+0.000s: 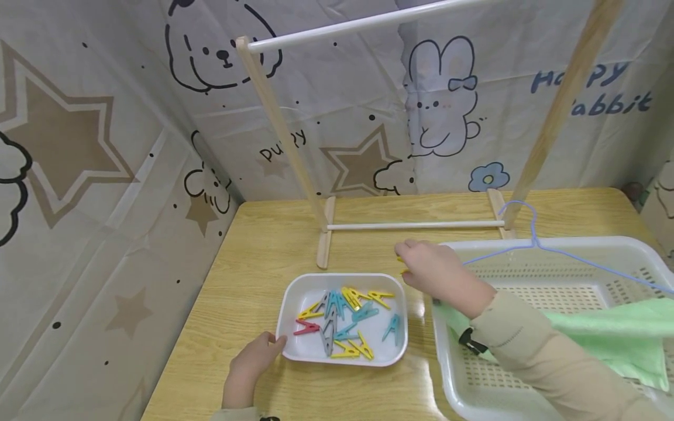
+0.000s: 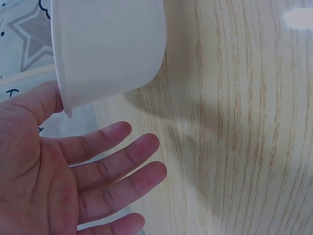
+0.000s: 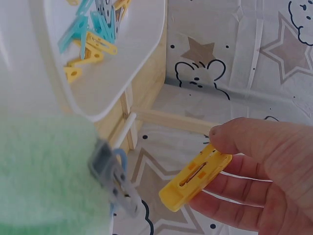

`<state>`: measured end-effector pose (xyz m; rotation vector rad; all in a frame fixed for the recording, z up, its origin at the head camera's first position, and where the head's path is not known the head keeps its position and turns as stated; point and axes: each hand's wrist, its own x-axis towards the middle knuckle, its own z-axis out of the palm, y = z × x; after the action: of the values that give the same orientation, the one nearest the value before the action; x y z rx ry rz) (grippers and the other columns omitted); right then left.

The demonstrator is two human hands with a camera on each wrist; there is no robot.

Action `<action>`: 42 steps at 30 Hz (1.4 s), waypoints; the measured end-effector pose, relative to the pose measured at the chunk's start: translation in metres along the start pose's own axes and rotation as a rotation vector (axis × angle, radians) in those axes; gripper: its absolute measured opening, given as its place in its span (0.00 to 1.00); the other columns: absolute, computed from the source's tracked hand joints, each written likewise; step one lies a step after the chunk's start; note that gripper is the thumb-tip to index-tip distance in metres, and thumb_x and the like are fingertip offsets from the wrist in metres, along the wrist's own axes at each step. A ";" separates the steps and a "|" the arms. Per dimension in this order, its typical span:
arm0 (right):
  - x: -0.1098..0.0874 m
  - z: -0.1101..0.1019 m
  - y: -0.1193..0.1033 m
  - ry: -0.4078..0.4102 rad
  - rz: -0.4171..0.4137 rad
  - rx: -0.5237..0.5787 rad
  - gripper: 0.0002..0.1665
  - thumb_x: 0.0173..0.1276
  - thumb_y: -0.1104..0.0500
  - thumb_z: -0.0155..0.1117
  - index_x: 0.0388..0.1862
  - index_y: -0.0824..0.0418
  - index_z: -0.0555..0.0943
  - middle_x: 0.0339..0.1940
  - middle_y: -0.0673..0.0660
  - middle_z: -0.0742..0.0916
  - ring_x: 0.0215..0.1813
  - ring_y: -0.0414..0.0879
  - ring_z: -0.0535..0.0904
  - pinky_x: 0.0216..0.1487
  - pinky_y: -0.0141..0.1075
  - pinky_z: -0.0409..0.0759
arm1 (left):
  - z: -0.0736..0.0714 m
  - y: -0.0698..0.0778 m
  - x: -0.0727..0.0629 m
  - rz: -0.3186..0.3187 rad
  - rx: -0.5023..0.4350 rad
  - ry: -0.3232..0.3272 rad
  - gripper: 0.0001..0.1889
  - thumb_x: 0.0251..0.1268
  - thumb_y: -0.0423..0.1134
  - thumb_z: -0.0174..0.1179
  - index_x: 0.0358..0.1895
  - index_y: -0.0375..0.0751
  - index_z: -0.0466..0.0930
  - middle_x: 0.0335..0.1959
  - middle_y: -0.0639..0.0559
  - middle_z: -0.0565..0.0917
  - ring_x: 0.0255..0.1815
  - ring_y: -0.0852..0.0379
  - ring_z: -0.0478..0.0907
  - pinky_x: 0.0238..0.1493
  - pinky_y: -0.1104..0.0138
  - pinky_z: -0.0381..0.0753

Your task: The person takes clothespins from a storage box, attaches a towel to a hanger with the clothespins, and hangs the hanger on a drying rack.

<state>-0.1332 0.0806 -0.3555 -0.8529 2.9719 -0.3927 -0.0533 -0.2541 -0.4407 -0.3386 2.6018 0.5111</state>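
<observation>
My right hand pinches a yellow clothespin between thumb and fingers, above the table between the white tub and the basket. Several yellow, blue, grey and red clothespins lie loose in the tub. At the tub's near left corner, my left hand touches the rim with its thumb; its other fingers reach out loosely below, apart from the tub. A green towel lies in the basket under a blue hanger. One grey clothespin sits at the towel's edge in the right wrist view.
The white perforated basket takes up the right of the table. Behind the tub stands a wooden rack with a white top bar and a low white crossbar. A printed curtain hangs around the back and left.
</observation>
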 end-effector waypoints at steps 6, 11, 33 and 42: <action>-0.004 -0.007 0.008 -0.010 0.038 0.002 0.17 0.51 0.61 0.67 0.39 0.63 0.74 0.33 0.55 0.80 0.31 0.49 0.78 0.21 0.37 0.75 | 0.000 0.001 -0.001 -0.004 -0.001 0.002 0.26 0.63 0.53 0.45 0.46 0.29 0.71 0.37 0.38 0.78 0.39 0.42 0.75 0.39 0.49 0.71; -0.007 -0.011 0.015 -0.015 0.055 0.008 0.17 0.50 0.62 0.66 0.39 0.64 0.74 0.32 0.56 0.80 0.31 0.49 0.78 0.21 0.36 0.75 | 0.000 0.001 0.000 -0.023 0.001 -0.011 0.27 0.63 0.54 0.45 0.46 0.29 0.71 0.37 0.38 0.78 0.39 0.41 0.75 0.39 0.49 0.71; -0.023 -0.011 0.038 0.075 0.050 0.008 0.13 0.48 0.63 0.66 0.31 0.64 0.73 0.26 0.53 0.77 0.24 0.47 0.76 0.17 0.37 0.72 | 0.002 -0.002 0.002 -0.038 -0.011 -0.039 0.28 0.63 0.55 0.46 0.46 0.29 0.71 0.35 0.40 0.78 0.38 0.43 0.75 0.39 0.49 0.71; -0.027 -0.017 0.046 0.071 0.088 0.018 0.12 0.49 0.64 0.64 0.32 0.64 0.73 0.30 0.55 0.79 0.29 0.48 0.77 0.20 0.39 0.74 | 0.000 0.000 0.004 -0.033 -0.020 -0.041 0.28 0.63 0.55 0.45 0.46 0.29 0.71 0.37 0.38 0.78 0.39 0.41 0.75 0.39 0.48 0.71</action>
<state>-0.1354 0.1368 -0.3519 -0.7176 3.0524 -0.4551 -0.0565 -0.2547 -0.4424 -0.3729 2.5490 0.5278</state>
